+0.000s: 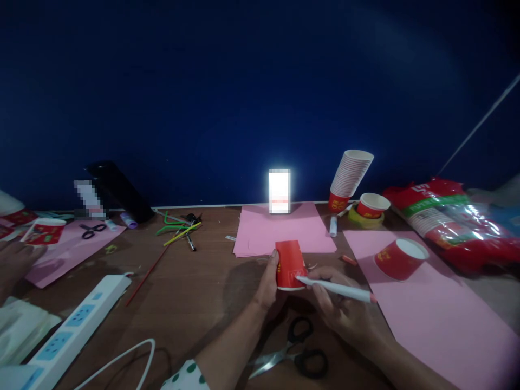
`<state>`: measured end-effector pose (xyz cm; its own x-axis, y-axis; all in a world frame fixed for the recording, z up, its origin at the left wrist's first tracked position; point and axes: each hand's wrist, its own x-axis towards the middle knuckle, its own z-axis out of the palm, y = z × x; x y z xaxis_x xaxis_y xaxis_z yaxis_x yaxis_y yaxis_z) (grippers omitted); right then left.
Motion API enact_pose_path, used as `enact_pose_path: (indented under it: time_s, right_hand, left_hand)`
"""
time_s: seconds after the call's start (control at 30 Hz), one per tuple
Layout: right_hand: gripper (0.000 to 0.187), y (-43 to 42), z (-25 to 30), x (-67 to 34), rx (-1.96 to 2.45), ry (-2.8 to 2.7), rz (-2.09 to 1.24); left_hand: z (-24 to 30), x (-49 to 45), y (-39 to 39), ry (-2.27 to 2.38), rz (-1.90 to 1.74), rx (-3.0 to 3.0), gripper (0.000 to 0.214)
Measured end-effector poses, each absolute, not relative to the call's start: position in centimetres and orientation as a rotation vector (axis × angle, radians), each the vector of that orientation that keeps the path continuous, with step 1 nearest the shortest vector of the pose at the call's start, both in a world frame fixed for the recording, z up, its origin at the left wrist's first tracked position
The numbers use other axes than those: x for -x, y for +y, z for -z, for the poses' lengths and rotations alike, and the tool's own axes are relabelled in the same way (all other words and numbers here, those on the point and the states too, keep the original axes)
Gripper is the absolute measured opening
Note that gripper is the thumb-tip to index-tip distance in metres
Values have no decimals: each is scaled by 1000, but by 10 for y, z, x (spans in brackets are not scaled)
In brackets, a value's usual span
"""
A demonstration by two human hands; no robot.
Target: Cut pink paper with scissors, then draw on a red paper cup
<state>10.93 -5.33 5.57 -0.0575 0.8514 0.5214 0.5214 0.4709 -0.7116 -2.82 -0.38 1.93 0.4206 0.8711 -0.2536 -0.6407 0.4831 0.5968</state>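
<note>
Dark blue wall (pixel 227 97) stands behind a brown table (pixel 203 292). A pink sheet (pixel 430 325) spreads along the table's right side. Red plastic bag (pixel 447 222) at the far right corner: white lettering and a green printed band, words not legible. White power strip (pixel 69 330) slants towards the near left corner. Tilted stack of paper cups (pixel 351 176) by the far edge, right of centre; gold print on its lowest cup, unreadable at this size. Left hand (pixel 266 281) grips a red paper cup (pixel 289 260), fingers closed around its left side. Right hand (pixel 339 306) pinches a white marker (pixel 343 290), fingers gathered near the writing end. Black-handled scissors (pixel 290 353) lie near the near edge, below both hands. Held cup: over the middle of the table, plain red wall, white rim turned towards the near edge, small gold characters on the left side, too fine to read. Marker: slender white barrel, reddish rear end, tip against the cup's wall beside faint pale marks.
</note>
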Motion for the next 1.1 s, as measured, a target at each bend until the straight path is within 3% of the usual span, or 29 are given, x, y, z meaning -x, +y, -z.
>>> enact_pose_path:
  time_s: [0.57, 1.1]
  right_hand:
    - [11, -56, -63, -111, 1166, -1774, -359]
    - [14, -57, -63, -110, 1157, -1801, -399]
  left_hand:
    - [-18, 26, -5, 683, -996, -548, 67]
    - [-21, 26, -6, 650, -1024, -580, 59]
